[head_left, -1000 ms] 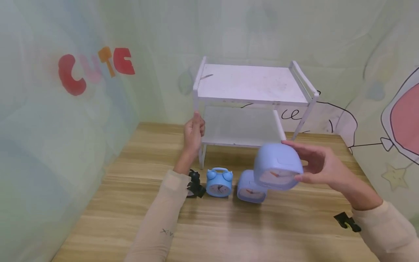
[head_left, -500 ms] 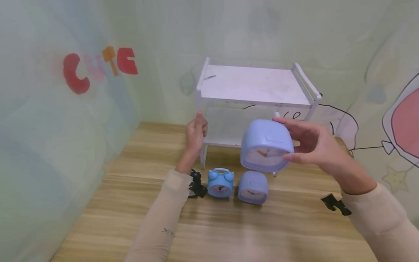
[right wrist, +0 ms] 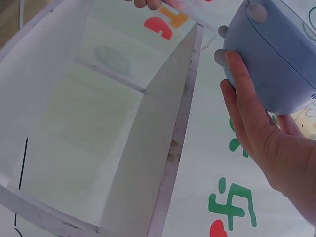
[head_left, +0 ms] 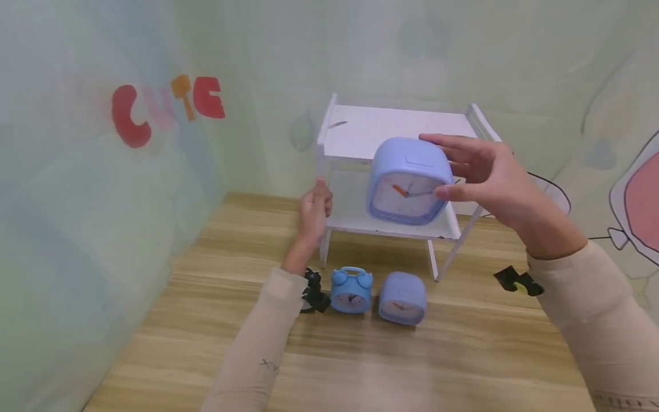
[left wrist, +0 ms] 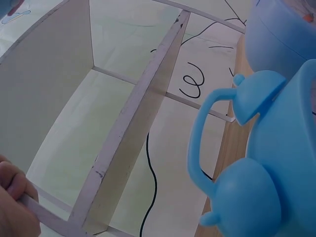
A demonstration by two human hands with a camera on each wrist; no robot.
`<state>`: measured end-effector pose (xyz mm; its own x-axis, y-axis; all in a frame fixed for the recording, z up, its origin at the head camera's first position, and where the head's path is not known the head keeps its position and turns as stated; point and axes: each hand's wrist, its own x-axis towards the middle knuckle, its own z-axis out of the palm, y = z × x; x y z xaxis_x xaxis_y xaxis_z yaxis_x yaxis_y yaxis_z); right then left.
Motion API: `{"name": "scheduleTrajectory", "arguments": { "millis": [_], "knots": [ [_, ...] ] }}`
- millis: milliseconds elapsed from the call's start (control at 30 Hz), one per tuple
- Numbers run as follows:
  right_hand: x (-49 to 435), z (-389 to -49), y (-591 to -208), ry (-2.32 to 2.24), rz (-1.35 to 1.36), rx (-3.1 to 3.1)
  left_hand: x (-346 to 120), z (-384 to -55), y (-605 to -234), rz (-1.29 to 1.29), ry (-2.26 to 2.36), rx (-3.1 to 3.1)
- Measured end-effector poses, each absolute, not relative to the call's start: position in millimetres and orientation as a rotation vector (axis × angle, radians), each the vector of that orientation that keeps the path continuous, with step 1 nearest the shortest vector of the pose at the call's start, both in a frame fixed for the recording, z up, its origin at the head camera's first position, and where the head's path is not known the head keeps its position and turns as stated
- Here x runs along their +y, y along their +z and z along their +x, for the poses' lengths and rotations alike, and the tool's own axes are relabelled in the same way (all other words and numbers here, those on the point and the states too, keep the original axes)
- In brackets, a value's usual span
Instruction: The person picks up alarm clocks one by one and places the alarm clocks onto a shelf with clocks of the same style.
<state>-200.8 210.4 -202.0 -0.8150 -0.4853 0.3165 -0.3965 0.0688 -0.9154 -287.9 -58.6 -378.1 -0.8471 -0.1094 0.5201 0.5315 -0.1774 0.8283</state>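
My right hand (head_left: 489, 177) holds a pale blue, rounded-square alarm clock (head_left: 407, 157) by its right side, thumb on the front and fingers behind. It hangs before the white two-tier shelf (head_left: 355, 140), overlapping the upper board's front edge in the head view. The right wrist view shows fingers against the back of this clock (right wrist: 266, 59). With curled fingers, my left hand (head_left: 315, 209) grips the shelf's front left post. On the table below stand a sky-blue twin-bell alarm clock (head_left: 351, 293) and a second pale blue rounded-square clock (head_left: 403, 290).
A black object (head_left: 312, 279) is mostly hidden behind my left wrist. The shelf's lower board (head_left: 350, 214) lies behind the held clock. Wood-grain table (head_left: 247, 274) extends to printed cloth walls (head_left: 268, 114) at the back and sides.
My right hand has raised the pale blue clock up and leftward, from near the table clocks to the upper board's front edge. The left hand keeps its grip on the post.
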Motion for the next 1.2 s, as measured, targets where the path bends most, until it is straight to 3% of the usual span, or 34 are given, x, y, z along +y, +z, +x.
{"name": "scheduleTrajectory", "arguments": {
  "millis": [267, 500, 1200],
  "knots": [
    [197.7, -220.6, -183.4, -1.935, -0.848, 2.171, -57.7, -287.0, -375.6, -0.472, -2.114, -1.682],
    [185.0, -235.2, -170.5, -1.926, -0.749, 2.184, -55.5, -263.1, -355.2, -0.505, -2.07, -1.718],
    [169.6, -281.0, -160.1, -2.035, -0.476, 2.052, -49.5, -261.5, -359.5, -0.54, -2.042, -1.742]
  ]
}}
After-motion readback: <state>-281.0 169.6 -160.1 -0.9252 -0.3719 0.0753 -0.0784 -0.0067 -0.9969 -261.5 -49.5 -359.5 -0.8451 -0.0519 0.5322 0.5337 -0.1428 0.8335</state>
